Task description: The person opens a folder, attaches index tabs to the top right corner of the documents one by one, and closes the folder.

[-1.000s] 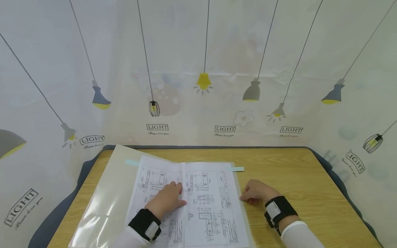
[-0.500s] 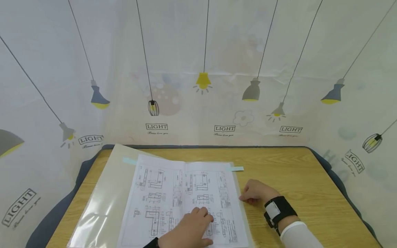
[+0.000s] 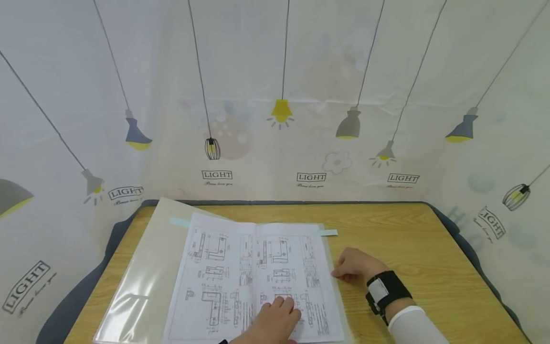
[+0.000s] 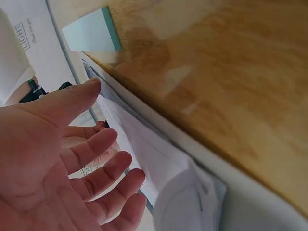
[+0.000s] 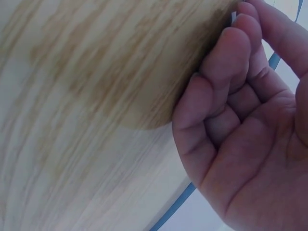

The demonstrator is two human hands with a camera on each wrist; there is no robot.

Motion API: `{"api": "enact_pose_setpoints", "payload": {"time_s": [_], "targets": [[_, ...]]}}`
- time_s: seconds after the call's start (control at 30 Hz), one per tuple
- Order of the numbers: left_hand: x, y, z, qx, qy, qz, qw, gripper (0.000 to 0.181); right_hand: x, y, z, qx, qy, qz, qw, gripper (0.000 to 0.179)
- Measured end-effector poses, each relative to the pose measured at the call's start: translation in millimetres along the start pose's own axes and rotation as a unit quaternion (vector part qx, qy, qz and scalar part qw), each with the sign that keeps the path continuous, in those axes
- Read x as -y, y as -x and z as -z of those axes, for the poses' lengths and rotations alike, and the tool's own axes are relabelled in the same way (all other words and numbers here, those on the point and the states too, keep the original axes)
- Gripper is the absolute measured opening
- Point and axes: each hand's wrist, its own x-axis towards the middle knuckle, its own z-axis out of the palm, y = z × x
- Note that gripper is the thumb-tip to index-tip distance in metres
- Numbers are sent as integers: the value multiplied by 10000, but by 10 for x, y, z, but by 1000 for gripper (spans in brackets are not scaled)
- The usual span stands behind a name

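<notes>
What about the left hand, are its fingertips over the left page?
No, in the head view the left hand has its fingertips over the lower part of the right page.

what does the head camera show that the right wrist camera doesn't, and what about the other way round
Only the head view shows the left hand, the printed drawings and the black wristband. Only the right wrist view shows the palm of the right hand. Both share that hand and the wooden table.
</notes>
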Motion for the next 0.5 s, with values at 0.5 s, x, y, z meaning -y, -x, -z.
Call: {"api": "enact_pose_setpoints", "payload": {"time_s": [0.5], "targets": [[83, 158, 216, -1626, 2231, 865, 9572, 67, 29, 22, 1, 5, 59, -118, 9999, 22]]}}
